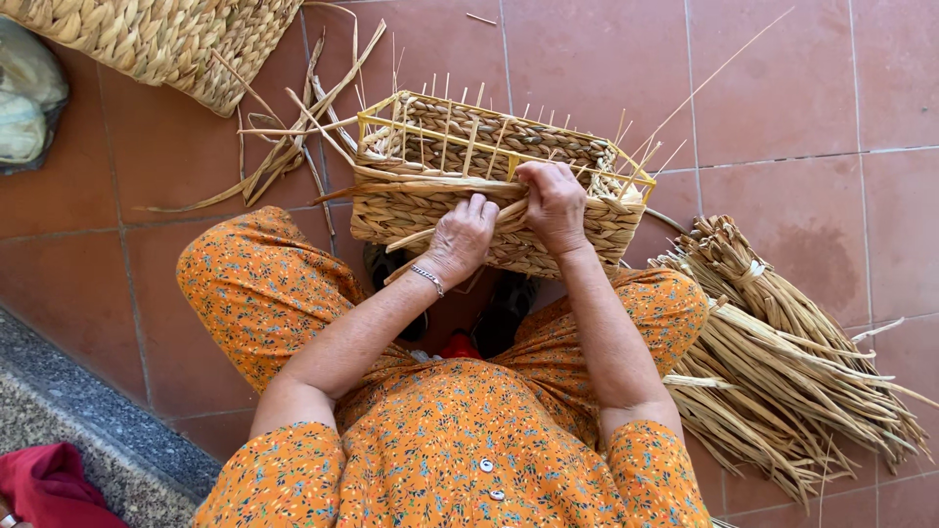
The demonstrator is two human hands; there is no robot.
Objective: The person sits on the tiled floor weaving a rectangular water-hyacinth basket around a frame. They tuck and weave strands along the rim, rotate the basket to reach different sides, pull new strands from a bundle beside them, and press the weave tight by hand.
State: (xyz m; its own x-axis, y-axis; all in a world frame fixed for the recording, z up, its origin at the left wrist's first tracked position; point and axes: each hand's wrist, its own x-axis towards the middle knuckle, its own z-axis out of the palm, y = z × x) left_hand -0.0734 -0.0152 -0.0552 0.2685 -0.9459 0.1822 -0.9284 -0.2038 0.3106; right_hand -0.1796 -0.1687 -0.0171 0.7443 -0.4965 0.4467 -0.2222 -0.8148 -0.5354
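We're right over the half-woven basket (489, 186), a rectangular one built on a yellow wire frame (509, 158), propped on its side against our knees on the terracotta floor tiles (782, 88). Pale upright stakes poke out beyond the rim, and the near wall is already filled with plaited straw rows. Our right hand (554, 205) presses on the top row, fingers curled over it and pinching the working strand (460, 227) down against the weave. Our left hand (460, 241) sits just beside it, fingers closed around that same flat strand where it runs out diagonally toward our lap. Both hands are gripping, neither is slack.

To our eye, doing this well means keeping the strand taut, bedding each pass tight against the row below, and holding the finished row firm with the right so nothing springs loose.

Out from there: loose straw offcuts (284, 147) lie scattered at the basket's left end. A thick bundle of dried reeds (782, 362) rests by our right knee, within reach. A finished woven basket (166, 39) sits at top left, with a pale sack (24, 98) beside it.
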